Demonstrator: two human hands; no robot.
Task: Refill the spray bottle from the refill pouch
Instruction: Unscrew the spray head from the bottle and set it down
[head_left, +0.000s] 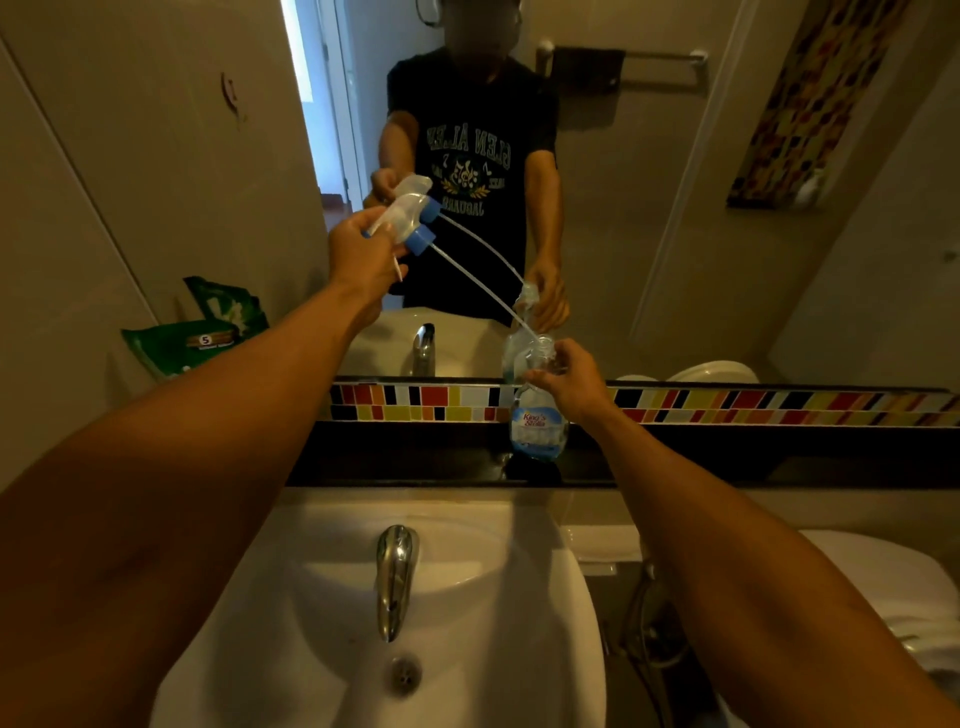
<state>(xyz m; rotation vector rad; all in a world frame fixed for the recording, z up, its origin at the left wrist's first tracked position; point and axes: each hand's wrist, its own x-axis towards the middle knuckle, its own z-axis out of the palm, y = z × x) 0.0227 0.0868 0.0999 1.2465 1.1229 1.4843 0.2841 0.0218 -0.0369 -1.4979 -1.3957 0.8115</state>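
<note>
Left hand (363, 260) clamped on translucent sprayer (402, 218), thin tube (478, 288) trailing; right hand (571, 379) gripping clear bottle (537, 415) neck, ledge's front edge.

The dark ledge (727, 462) behind the sink carries the spray bottle (537, 423) and a green pouch (192, 338).

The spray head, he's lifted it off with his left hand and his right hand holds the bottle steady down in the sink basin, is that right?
Not quite. The left hand does hold the spray head up, its tube still reaching the neck, but the right hand steadies the spray bottle on the dark ledge below the mirror, not in the sink. The head view shows this.
</note>
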